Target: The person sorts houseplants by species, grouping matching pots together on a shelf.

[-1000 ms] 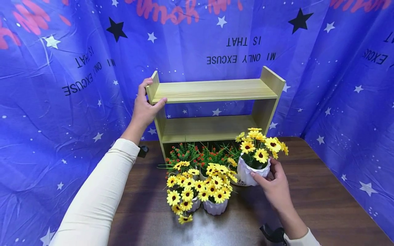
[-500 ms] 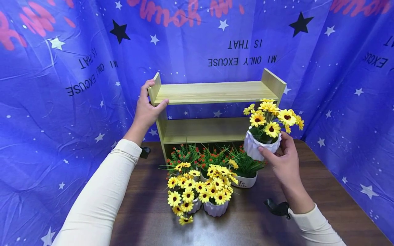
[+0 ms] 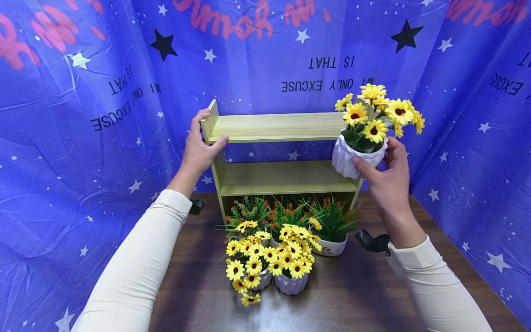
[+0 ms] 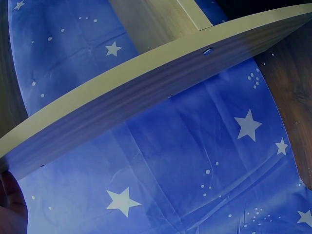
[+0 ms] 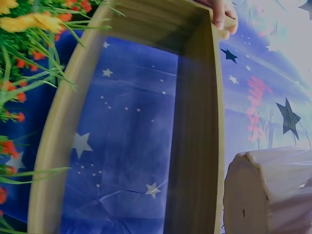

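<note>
My right hand (image 3: pixel 390 180) grips a white fluted flowerpot (image 3: pixel 352 157) of yellow artificial daisies (image 3: pixel 375 113), held up in front of the right end of the wooden shelf's top board. In the right wrist view the pot's underside (image 5: pixel 246 200) shows a small hole, close beside the shelf's edge. With thumb in front and fingers behind, my left hand (image 3: pixel 199 150) holds the upper left corner of the two-tier wooden shelf (image 3: pixel 286 127). The left wrist view shows the shelf's side panel (image 4: pixel 146 83) and part of that hand (image 4: pixel 12 204) at its edge.
Two more daisy pots, one a purple-tinted white pot (image 3: pixel 292 284), stand on the dark wooden table (image 3: pixel 195 295). Behind them, green plants with red berries (image 3: pixel 286 212) sit before the shelf's lower opening, one in a lettered white pot (image 3: pixel 332 247). A blue star-print curtain (image 3: pixel 257 69) surrounds the table.
My right hand has raised the daisy pot from beside the lettered pot to the height of the top board, shifting slightly right. My left hand keeps its hold on the shelf corner.
</note>
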`<action>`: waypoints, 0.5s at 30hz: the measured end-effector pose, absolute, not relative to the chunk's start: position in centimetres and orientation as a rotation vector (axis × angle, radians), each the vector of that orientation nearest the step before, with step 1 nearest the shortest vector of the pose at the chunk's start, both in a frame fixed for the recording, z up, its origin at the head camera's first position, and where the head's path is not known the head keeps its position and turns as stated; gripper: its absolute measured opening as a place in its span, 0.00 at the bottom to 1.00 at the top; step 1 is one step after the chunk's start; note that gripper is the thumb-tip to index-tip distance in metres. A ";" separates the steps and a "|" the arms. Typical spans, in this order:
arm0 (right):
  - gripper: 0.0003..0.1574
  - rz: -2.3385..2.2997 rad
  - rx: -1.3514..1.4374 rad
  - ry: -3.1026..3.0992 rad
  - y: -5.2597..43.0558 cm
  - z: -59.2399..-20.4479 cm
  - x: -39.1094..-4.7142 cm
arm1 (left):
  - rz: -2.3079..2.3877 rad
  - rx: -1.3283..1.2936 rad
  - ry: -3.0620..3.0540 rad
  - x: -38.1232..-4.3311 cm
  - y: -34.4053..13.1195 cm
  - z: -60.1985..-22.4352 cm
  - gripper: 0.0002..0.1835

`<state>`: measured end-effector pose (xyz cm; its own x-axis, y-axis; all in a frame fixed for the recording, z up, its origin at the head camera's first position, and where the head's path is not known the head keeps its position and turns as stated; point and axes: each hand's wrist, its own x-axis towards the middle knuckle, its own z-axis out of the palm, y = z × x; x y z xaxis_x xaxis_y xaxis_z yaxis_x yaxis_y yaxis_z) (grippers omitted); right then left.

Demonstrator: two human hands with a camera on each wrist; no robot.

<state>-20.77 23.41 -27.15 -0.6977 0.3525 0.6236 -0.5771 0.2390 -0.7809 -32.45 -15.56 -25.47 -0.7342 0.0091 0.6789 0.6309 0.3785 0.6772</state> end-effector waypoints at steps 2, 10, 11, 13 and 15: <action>0.41 1.559 0.205 -1.771 23.4 -26.6 -21.2 | -1.375 -0.549 -2.054 -32.4 -15.6 -25.5 0.38; 0.41 1.623 0.224 -1.747 22.8 -25.2 -22.7 | -1.368 -0.552 -2.056 -32.5 -15.5 -25.6 0.38; 0.41 1.620 0.222 -1.755 22.7 -25.0 -22.8 | -1.367 -0.553 -2.055 -32.5 -15.5 -25.6 0.38; 0.41 1.630 0.222 -1.760 22.6 -24.8 -23.2 | -1.360 -0.556 -2.054 -32.5 -15.6 -25.5 0.38; 0.41 1.659 0.225 -1.750 22.5 -24.5 -23.5 | -1.357 -0.555 -2.053 -32.5 -15.6 -25.5 0.38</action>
